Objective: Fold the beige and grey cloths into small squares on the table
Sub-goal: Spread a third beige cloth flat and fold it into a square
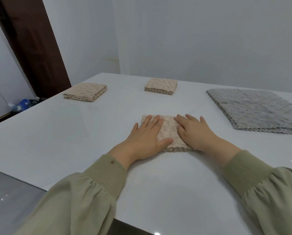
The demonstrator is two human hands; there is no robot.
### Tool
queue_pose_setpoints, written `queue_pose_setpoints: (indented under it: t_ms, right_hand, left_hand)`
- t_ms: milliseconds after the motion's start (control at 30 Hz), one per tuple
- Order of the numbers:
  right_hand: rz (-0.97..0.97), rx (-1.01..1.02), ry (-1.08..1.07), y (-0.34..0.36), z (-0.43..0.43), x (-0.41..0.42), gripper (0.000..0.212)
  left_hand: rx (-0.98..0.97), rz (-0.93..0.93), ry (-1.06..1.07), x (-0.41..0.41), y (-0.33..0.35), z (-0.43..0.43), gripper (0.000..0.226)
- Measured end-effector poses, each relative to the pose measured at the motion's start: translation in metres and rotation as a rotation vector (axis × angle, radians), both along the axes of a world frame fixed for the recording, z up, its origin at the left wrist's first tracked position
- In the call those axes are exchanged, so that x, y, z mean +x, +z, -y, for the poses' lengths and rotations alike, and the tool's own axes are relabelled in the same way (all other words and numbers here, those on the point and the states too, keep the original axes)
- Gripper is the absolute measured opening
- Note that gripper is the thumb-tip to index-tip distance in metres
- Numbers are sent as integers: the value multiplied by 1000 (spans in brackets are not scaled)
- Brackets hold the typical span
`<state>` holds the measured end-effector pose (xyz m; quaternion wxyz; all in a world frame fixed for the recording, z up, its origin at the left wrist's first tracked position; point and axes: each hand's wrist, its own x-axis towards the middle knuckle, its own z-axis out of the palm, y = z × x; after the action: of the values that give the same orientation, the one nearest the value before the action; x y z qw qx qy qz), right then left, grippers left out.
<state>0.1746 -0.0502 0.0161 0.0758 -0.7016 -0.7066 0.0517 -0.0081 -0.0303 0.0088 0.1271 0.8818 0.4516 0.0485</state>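
White table (60, 133), frame centre: left hand (146, 138) and right hand (195, 131) flat, fingers straight, pressing 1 folded beige cloth (169, 133); step: final flattening; next: grey cloth (257, 111), right, needs folding.

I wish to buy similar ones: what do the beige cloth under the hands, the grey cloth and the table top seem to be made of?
The near beige cloth: soft textile, likely microfibre or fleece, matte; bumpy pile and wavy cut edges show. The grey cloth: the same kind, fluffier pile, matte. The table top: hard, smooth, glossy white, perhaps stone or glass; it reflects light.
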Motion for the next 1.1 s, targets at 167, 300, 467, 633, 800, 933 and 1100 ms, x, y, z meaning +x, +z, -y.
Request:
queue_pose_setpoints:
  t_ms: [167,300,467,633,800,933,1100]
  right_hand:
    - [64,214,-8,6,2,-15,50]
    - [23,-12,37,-4,1,-19,55]
    - [-101,23,18,-9,3,-14,54]
    - [-357,347,-151,-5,22,0,38]
    - [-470,317,-176,-6,41,0,25]
    - [-463,329,-178,-5,42,-15,23]
    - [-486,327,-174,-2,41,-44,18]
  left_hand:
    - [-22,-14,-7,-4,0,-1,66]
    - [-11,-53,11,-5,-2,-4,67]
    - [12,-38,24,-13,-5,-4,70]
    - [263,253,-129,-27,2,6,61]
    - [390,272,-283,-34,0,23,27]
    - [440,225,-266,-41,4,19,22]
    - [392,119,-220,-62,15,17,22]
